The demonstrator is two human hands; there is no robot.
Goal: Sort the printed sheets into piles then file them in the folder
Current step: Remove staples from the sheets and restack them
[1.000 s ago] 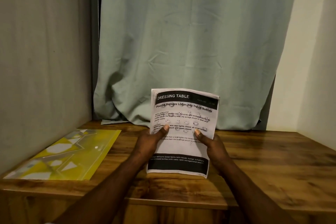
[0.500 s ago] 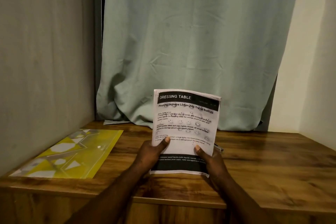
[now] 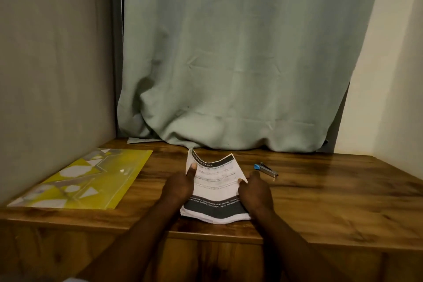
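A stack of printed sheets (image 3: 215, 181), white with black bands and a "DRESSING TABLE" heading, lies tilted back low over the wooden table (image 3: 320, 194), its top edge curling up. My left hand (image 3: 179, 186) grips the stack's left edge with the thumb on top. My right hand (image 3: 255, 191) holds the right edge, thumb on the page. A yellow plastic folder (image 3: 87, 178) with grey and white shapes lies flat at the table's left side.
A small stapler (image 3: 266, 169) with a blue end lies just right of the sheets. A pale green curtain (image 3: 229, 64) hangs behind the table, its hem resting on the back edge. Walls close in on the left and right.
The stack was held upright facing me; both hands have lowered and tipped it back towards the table. The stapler behind it has come into view.
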